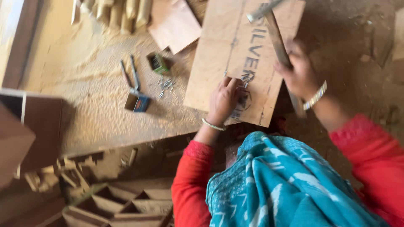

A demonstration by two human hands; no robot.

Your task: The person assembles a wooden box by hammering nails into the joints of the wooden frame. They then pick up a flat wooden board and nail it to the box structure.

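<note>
Pliers [130, 75] and small boxes [137, 102] lie left of the plywood board [235, 50].

On the sawdust-strewn surface [97, 92] lie pliers [130, 75], 2 small boxes [137, 102] [158, 63] and loose nails [166, 85]; wood offcuts [67, 176] lie below.

Motion is smearing the hammer [275, 35] above the right hand [299, 75], and the picture's top edge is cutting off its head. Under the left hand [224, 100], the fingertips are hiding whatever small metal piece they are pinching against the plywood board [219, 50]. The loose nails [165, 85] left of that grip are blurring together, too small to count.
</note>
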